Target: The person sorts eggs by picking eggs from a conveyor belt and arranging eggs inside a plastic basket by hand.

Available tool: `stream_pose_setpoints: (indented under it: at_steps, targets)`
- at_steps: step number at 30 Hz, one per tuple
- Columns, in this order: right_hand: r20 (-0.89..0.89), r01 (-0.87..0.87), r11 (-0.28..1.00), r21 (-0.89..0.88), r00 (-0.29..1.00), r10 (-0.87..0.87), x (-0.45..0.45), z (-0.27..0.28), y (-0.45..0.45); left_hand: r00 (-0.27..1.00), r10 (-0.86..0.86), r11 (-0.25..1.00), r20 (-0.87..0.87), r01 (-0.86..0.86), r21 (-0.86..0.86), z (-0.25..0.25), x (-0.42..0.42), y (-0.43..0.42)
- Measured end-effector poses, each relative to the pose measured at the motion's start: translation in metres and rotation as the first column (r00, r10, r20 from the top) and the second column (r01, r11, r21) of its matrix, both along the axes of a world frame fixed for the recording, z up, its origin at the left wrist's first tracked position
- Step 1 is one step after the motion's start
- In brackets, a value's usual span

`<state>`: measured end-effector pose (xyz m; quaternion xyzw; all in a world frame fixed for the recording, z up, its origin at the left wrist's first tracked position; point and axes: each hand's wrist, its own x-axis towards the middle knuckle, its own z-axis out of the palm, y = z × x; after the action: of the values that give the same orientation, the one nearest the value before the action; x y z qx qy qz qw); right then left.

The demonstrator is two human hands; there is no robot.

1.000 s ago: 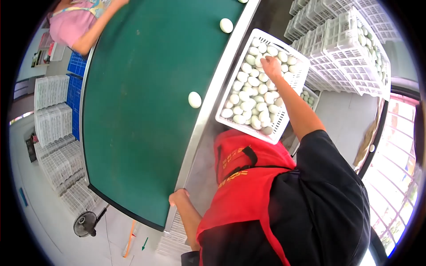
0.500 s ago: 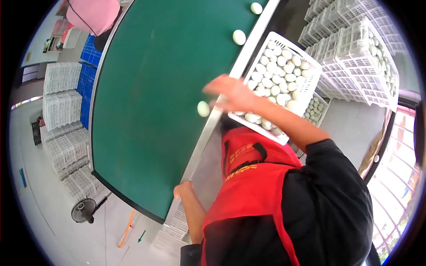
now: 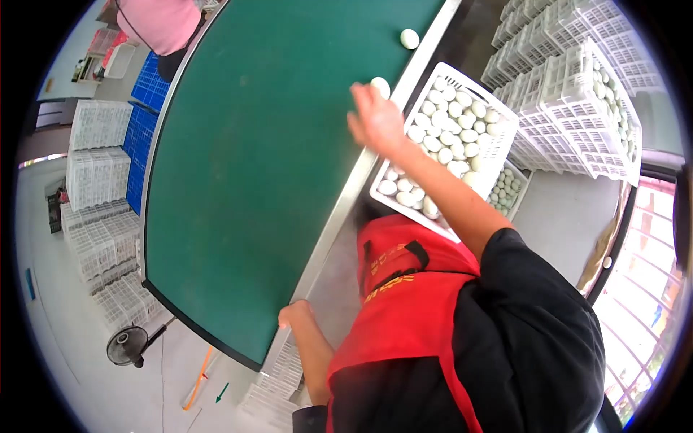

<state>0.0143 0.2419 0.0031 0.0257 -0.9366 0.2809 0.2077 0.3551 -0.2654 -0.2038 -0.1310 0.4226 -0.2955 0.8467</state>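
- Right hand [image 3: 378,127] out over the bench [image 3: 238,180], just across its right edge, forearm passing above the crate [image 3: 497,153].
- Its fingers look spread and loose, blurred too, with the tips right at the nearer egg [image 3: 380,86] — whether they touch it, or whether the palm hides another, I cannot tell.
- That nearer one lies on the green top, close inside the rail [image 3: 350,189] along the bench's right edge; the farther egg [image 3: 410,39] sits up toward the far end, near the same edge, apart from any hand.
- Down by the near right corner, the left hand [image 3: 296,315] rests on the rail, clear of both; how tightly its fingers clench, I can't tell.
- Eggs in plenty inside the crate, from its far corner down to the corner by the apron [image 3: 404,317]; it stands just beside the bench.
- The step in hand, I'd judge: the right hand lining up on the nearer egg, the left merely bracing.
- And the next move? If the palm is free, it calls for fingers round the shell — soft, even pressure — and enough lift to clear the rail.
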Motion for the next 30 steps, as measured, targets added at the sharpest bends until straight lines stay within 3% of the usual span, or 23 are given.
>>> stream_pose_setpoints:
  at_steps: [2, 3, 4, 6, 7, 10, 11, 12, 13, 14, 16, 18, 19, 20, 21, 23, 24, 26, 28, 29, 30]
  targets:
    - [0.121, 0.143, 0.971, 0.193, 0.978, -0.168, -0.024, 0.002, 0.032, 0.996, -0.065, 0.993, 0.055, 0.059, 0.103, 0.008, -0.007, 0.004]
    - [0.278, 0.128, 0.943, 0.307, 0.935, -0.218, -0.034, 0.002, 0.041, 0.989, -0.113, 0.979, 0.091, 0.095, 0.182, 0.019, -0.015, 0.008]
    - [0.373, 0.061, 0.952, 0.298, 0.911, -0.175, -0.04, 0.002, 0.046, 0.978, -0.167, 0.957, 0.127, 0.129, 0.26, 0.03, -0.022, 0.013]
    - [0.554, -0.072, 0.963, 0.258, 0.828, -0.086, -0.048, 0.002, 0.051, 0.982, -0.166, 0.959, 0.09, 0.139, 0.248, 0.04, -0.032, 0.023]
    - [0.468, -0.062, 0.963, 0.262, 0.881, -0.071, -0.047, -0.003, 0.047, 0.994, -0.111, 0.982, 0.012, 0.108, 0.157, 0.044, -0.035, 0.027]
    - [0.493, -0.108, 0.976, 0.188, 0.87, 0.001, -0.051, -0.009, 0.05, 0.968, 0.027, 0.994, -0.249, -0.053, -0.1, 0.055, -0.034, 0.032]
    - [0.364, -0.033, 0.978, 0.207, 0.93, -0.046, -0.05, -0.006, 0.054, 0.938, 0.061, 0.977, -0.341, -0.126, -0.172, 0.056, -0.033, 0.031]
    - [0.254, 0.013, 0.977, 0.213, 0.965, -0.068, -0.051, -0.003, 0.063, 0.988, 0.008, 1.0, -0.152, -0.012, -0.025, 0.056, -0.032, 0.03]
    - [0.264, 0.07, 0.98, 0.186, 0.957, -0.119, -0.06, -0.004, 0.071, 0.996, -0.078, 0.987, 0.037, 0.072, 0.145, 0.054, -0.026, 0.025]
    - [0.277, 0.136, 0.977, 0.165, 0.944, -0.179, -0.067, -0.002, 0.082, 0.958, -0.202, 0.936, 0.206, 0.126, 0.33, 0.045, -0.022, 0.018]
    - [0.335, 0.217, 0.959, 0.18, 0.904, -0.267, -0.077, 0.002, 0.094, 0.749, -0.514, 0.727, 0.417, 0.123, 0.676, 0.019, -0.024, 0.012]
    - [0.458, 0.202, 0.961, 0.19, 0.848, -0.269, -0.085, 0.001, 0.099, 0.817, -0.354, 0.887, 0.456, 0.138, 0.441, -0.01, -0.017, -0.014]
    - [0.503, 0.19, 0.963, 0.189, 0.824, -0.261, -0.087, 0.0, 0.096, 0.958, -0.021, 0.999, 0.288, 0.03, -0.026, -0.024, -0.009, -0.033]
    - [0.546, 0.176, 0.967, 0.185, 0.799, -0.25, -0.091, -0.004, 0.092, 0.987, 0.143, 0.895, -0.078, -0.162, -0.415, -0.014, -0.012, -0.031]
    - [0.542, 0.141, 0.964, 0.224, 0.804, -0.243, -0.103, -0.024, 0.089, 0.99, 0.113, 0.921, -0.087, -0.138, -0.365, -0.008, -0.012, -0.024]
    - [0.542, 0.087, 0.973, 0.215, 0.818, -0.193, -0.096, -0.018, 0.079, 0.993, 0.049, 0.962, -0.107, -0.076, -0.263, 0.07, -0.042, 0.049]
    - [0.54, 0.061, 0.975, 0.213, 0.824, -0.17, -0.086, -0.011, 0.074, 0.993, 0.03, 0.978, -0.11, -0.052, -0.202, 0.085, -0.049, 0.063]
    - [0.514, 0.028, 0.997, 0.073, 0.855, -0.062, -0.057, 0.003, 0.064, 0.992, -0.005, 0.992, -0.129, -0.011, -0.124, 0.096, -0.053, 0.069]
    - [0.288, -0.072, 0.977, -0.2, 0.949, 0.129, -0.024, -0.012, 0.058, 0.988, -0.035, 0.998, -0.153, 0.026, -0.065, 0.11, -0.058, 0.079]
    - [0.379, -0.038, 0.856, -0.515, 0.886, 0.268, -0.005, 0.004, 0.061, 0.985, -0.05, 0.998, -0.163, 0.045, -0.034, 0.117, -0.062, 0.087]
    - [0.411, 0.049, 0.643, -0.765, 0.805, 0.428, 0.016, 0.02, 0.067, 0.984, -0.067, 0.998, -0.168, 0.066, -0.008, 0.126, -0.065, 0.095]
